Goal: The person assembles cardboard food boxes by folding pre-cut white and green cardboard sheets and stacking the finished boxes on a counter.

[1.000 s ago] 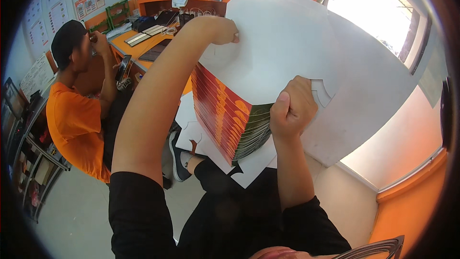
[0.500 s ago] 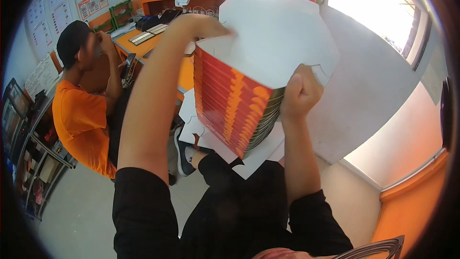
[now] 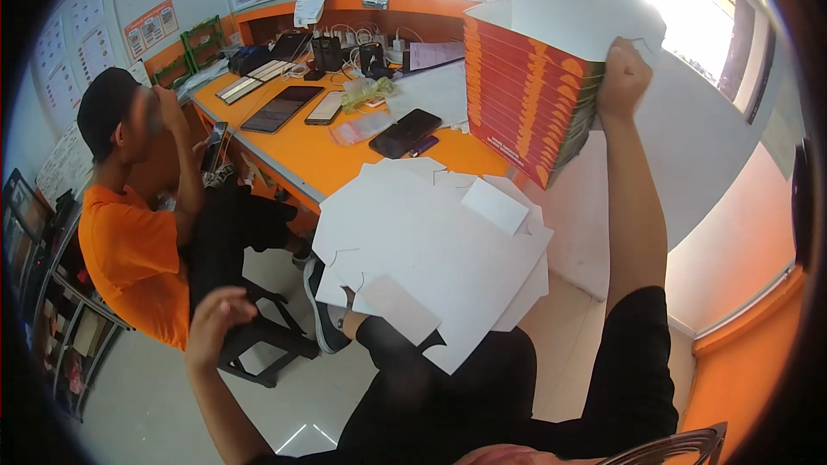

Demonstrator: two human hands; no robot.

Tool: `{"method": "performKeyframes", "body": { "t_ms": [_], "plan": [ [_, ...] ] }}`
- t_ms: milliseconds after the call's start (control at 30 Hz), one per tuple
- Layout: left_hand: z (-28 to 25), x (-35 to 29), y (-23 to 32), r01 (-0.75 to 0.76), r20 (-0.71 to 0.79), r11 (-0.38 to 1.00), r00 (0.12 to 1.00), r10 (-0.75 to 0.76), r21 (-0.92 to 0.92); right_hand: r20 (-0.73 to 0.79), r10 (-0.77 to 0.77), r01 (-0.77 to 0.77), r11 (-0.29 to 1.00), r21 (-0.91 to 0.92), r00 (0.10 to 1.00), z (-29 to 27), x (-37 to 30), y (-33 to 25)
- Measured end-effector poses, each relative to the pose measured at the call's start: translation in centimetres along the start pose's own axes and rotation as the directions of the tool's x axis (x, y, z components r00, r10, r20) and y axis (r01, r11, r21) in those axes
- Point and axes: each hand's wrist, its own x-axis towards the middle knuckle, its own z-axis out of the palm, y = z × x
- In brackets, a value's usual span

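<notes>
Red carton stack point(image 3: 525, 95) is partly hiding table point(image 3: 301, 151), right hand point(image 3: 624, 82) clamping it; left hand point(image 3: 218, 319) hanging near black stool point(image 3: 258, 331), grip loosely parted; white sheets point(image 3: 413, 232) overlying lap point(image 3: 500, 375).

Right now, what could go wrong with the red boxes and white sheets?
The stacked red boxes could slip or tip: only the right grip appears to hold them, while the left grip is empty and well away. The overlapping white sheets lie loose over the lap, so they might slide off if it shifts.
</notes>
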Motion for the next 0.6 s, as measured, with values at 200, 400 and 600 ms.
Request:
{"method": "performKeyframes", "body": {
  "t_ms": [200, 400, 600],
  "plan": [
    [-0.1, -4.5, -3.6, 0.274, -0.137, 0.958, 0.955, -0.262, 0.08, 0.153, 0.033, -0.017, 0.994, -0.107, 0.988, 5.6, -5.3, 6.5],
    [3.2, -3.5, -1.2, 0.203, -0.183, 0.962, 0.968, -0.17, 0.181, 0.184, 0.369, -0.392, 0.914, 0.104, 0.911, 4.1, -8.3, 8.3],
    [15.6, 1.5, 4.6, -0.366, 0.072, 0.645, 0.833, 0.548, -0.671, 0.424, 0.409, -0.424, 0.903, -0.063, 0.808, 1.3, -7.9, 2.5]
  ]
}}
